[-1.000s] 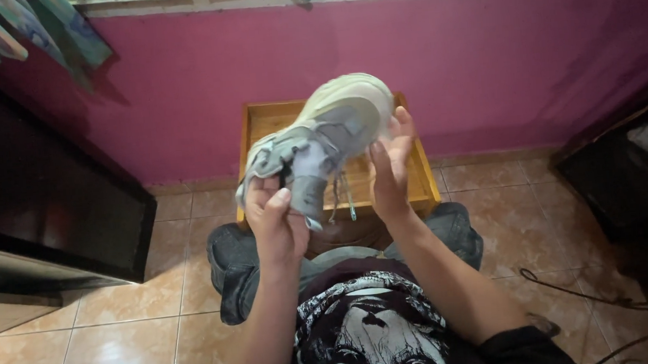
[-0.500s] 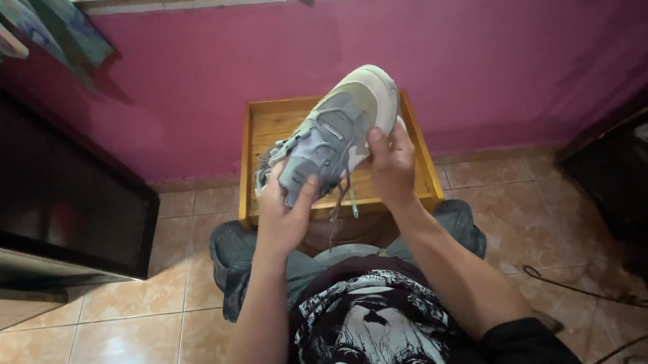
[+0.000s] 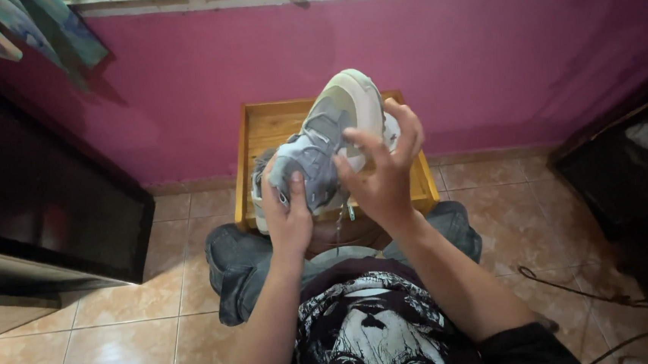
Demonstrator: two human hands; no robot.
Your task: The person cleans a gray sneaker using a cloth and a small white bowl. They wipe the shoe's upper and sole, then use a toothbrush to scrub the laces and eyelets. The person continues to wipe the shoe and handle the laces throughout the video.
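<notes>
Both hands on a grey-and-cream sneaker, held up over a wooden tray.
Left hand (image 3: 290, 221) clamps the heel end of the sneaker (image 3: 329, 140); right hand (image 3: 381, 172) spread-fingered on its side, loosely cupping. Wooden tray (image 3: 261, 130) below, on tiled floor (image 3: 121, 318) by magenta wall (image 3: 180, 85).

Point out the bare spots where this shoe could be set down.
Free: the left half of the wooden tray, beside the shoe; floor tiles between the dark cabinet and the knee. Crowded: the lap, filled by left hand and right hand; cables cross the right tiles.
</notes>
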